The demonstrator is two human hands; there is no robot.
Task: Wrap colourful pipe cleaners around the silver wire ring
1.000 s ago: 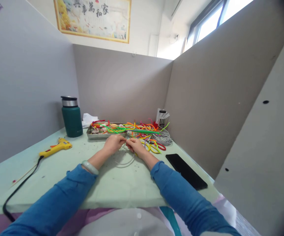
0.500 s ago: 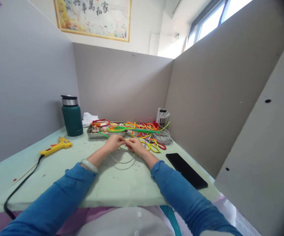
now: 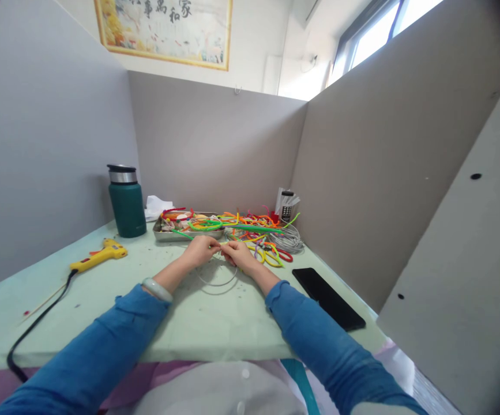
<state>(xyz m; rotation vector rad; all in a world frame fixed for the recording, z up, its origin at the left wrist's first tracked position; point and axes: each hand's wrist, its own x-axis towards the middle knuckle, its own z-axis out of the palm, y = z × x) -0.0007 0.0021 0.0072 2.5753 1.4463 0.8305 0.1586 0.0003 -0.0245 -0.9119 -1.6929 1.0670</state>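
Note:
My left hand [image 3: 202, 251] and my right hand [image 3: 237, 255] meet fingertip to fingertip above the middle of the table, both closed in a pinch. Between them they hold a thin grey-white wire ring [image 3: 217, 285], whose loop hangs below the fingers toward me. The spot where the fingertips pinch it is too small to make out in detail. Just behind my hands lies a heap of coloured pipe cleaners [image 3: 254, 228], and a metal tray [image 3: 189, 236] of small parts stands behind my left hand.
At left a yellow glue gun [image 3: 98, 257] lies with its black cord running to the front edge, near a thin stick. A green bottle [image 3: 127, 208] stands behind it. A black phone [image 3: 328, 298] lies at right. Coiled grey wire [image 3: 290, 240] sits by the right partition.
My hands stay pinched together on the wire ring with barely any movement. The view has tilted very slightly.

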